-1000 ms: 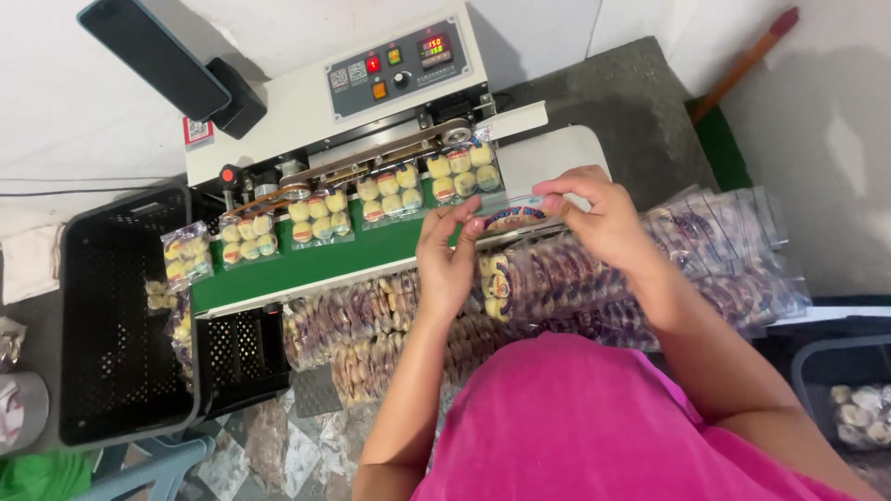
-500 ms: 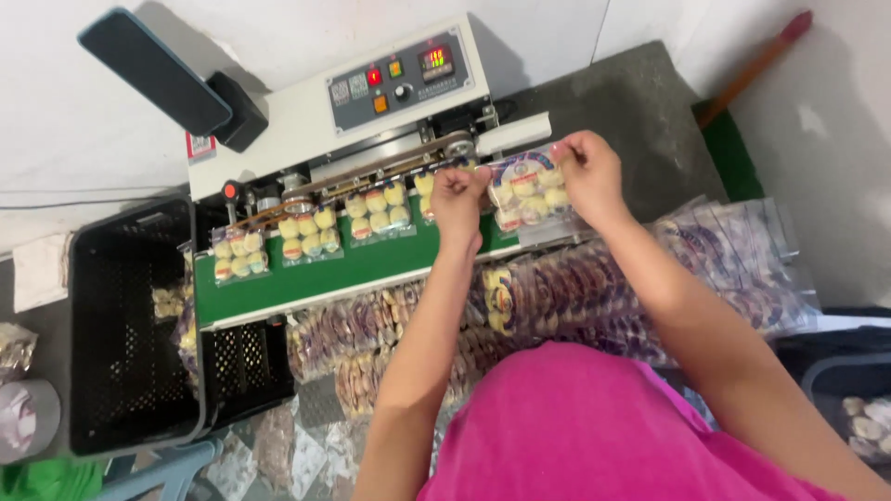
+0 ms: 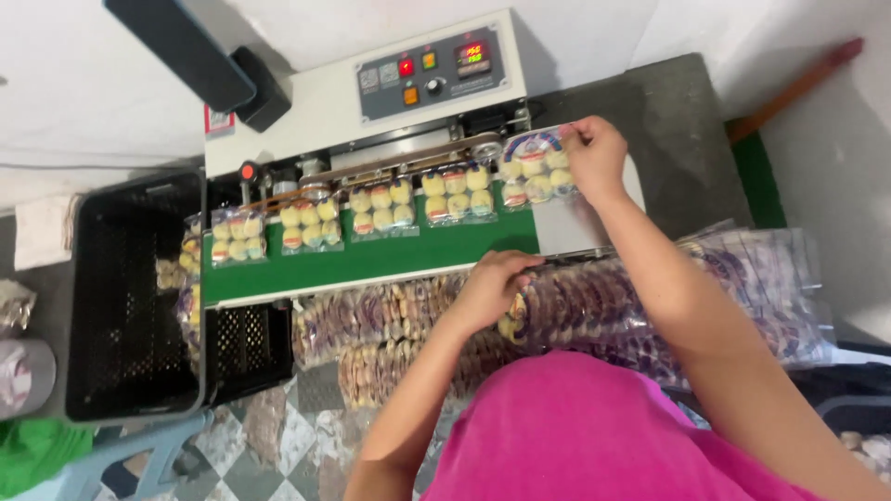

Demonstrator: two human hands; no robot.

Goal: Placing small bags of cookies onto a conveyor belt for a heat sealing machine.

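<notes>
In the upper middle of the frame stands a big white sealing machine (image 3: pixel 371 102) with a grey button panel on top. Below it runs a long green belt (image 3: pixel 371 260). Four clear packs of small round yellow cakes (image 3: pixel 380 206) ride on the belt in a row, one just beside the next, with their top edges under the machine's metal rail.

At the left of the frame sits a black crate (image 3: pixel 130 297) with holes in its walls. A few sealed packs hang at its right edge.

In the lower middle and right lies a big pile of unsealed packs (image 3: pixel 594 306), spread out below the belt.

At the upper right of the belt, the right hand (image 3: pixel 594 158) pinches the top edge of a pack of cakes (image 3: pixel 534 172) and holds it at the start of the rail, just beside the last pack in the row.

The left hand (image 3: pixel 492 288) rests on the pile in the middle of the frame, its fingers curled over a pack there. I cannot tell if it has a firm hold.
</notes>
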